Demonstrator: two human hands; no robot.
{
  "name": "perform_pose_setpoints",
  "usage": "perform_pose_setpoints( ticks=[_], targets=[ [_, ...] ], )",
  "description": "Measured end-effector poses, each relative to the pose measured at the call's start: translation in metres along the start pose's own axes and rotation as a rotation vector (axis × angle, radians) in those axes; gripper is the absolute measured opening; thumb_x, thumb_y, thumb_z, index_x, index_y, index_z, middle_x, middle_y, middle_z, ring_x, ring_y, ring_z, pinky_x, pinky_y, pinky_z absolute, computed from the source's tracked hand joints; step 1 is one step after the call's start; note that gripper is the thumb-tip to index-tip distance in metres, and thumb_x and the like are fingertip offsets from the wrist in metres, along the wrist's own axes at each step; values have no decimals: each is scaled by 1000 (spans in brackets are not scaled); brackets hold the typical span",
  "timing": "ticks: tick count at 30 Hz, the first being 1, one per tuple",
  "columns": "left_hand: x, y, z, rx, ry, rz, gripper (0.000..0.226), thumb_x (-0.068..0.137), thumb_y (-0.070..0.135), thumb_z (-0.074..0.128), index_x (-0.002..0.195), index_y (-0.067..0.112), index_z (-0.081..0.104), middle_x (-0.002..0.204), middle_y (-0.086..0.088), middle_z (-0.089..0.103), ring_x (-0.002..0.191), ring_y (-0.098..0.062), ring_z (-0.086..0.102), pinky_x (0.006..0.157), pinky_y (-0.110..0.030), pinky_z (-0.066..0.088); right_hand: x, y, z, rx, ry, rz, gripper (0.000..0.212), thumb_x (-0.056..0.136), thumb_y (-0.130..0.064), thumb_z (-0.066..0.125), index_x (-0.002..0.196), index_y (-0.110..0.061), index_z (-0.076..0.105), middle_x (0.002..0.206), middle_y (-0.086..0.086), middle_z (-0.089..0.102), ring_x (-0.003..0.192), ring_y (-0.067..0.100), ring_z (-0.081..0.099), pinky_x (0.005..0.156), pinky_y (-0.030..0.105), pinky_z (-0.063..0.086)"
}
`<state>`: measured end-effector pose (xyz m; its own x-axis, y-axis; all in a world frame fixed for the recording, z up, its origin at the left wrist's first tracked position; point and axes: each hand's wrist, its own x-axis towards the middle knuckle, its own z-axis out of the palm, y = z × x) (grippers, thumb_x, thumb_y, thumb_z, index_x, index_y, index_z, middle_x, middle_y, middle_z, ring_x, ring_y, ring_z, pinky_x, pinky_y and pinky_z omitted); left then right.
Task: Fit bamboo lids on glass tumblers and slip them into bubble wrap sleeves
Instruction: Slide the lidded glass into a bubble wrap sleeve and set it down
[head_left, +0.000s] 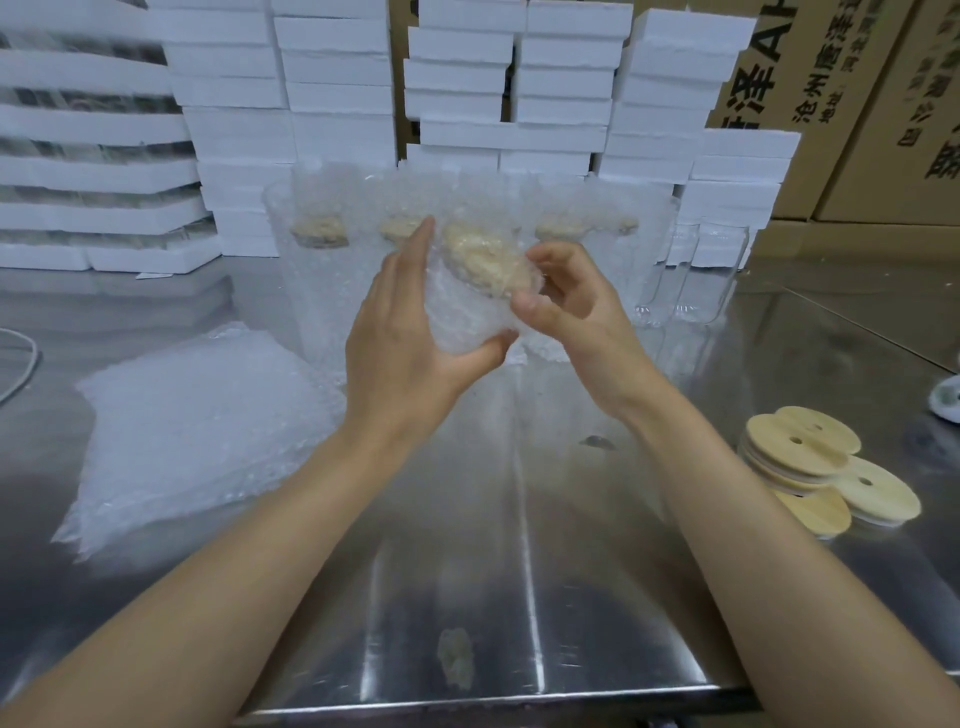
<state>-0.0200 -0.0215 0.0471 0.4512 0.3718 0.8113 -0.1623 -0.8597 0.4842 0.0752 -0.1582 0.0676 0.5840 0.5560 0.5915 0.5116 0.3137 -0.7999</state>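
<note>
Both hands raised over steel table, centre of view. Left hand cups sleeved tumbler, thumb beneath. Right hand pinches bubble wrap sleeve edge beside bamboo lid. Advice: firm left grip, draw sleeve evenly past lid, avoid dislodging lid.

Standing wrapped tumblers: four visible. Held tumbler, also wrapped: one. Bare glass tumblers: two. Loose bamboo lids: at least four, some stacked. Sleeve pile: one.
</note>
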Motion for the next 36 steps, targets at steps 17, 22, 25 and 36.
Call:
perform_pose_setpoints(
  ticks=[17,22,25,36],
  targets=[
    [4,-9,2,-522,-223,-333,92,64,48,80,138,26,29,134,20,45,119,11,46,91,-7,39,6,-1,-15,23,270,-36,39,82,-29,69,120,-28,59,115,-12,61,106,-2,59,88,17,47],
    [11,-15,2,-749,-343,-353,77,57,45,76,123,17,48,124,-3,60,113,-11,60,94,-26,50,4,8,-9,104,112,127,42,75,-33,77,113,-18,67,113,-1,70,109,16,64,92,28,51],
    [12,-20,5,-870,-404,-360,45,65,30,70,108,21,58,110,0,64,107,-18,62,93,-33,48,5,3,-2,116,236,48,8,74,-27,76,77,-23,70,74,-11,69,70,4,62,67,16,47],
    [22,-31,-1,-896,-409,-412,18,88,33,56,79,33,72,80,19,69,78,2,64,70,-13,48,10,10,-17,92,159,176,37,90,-43,54,117,-18,58,110,-6,67,103,8,63,90,30,51]
  ],
)
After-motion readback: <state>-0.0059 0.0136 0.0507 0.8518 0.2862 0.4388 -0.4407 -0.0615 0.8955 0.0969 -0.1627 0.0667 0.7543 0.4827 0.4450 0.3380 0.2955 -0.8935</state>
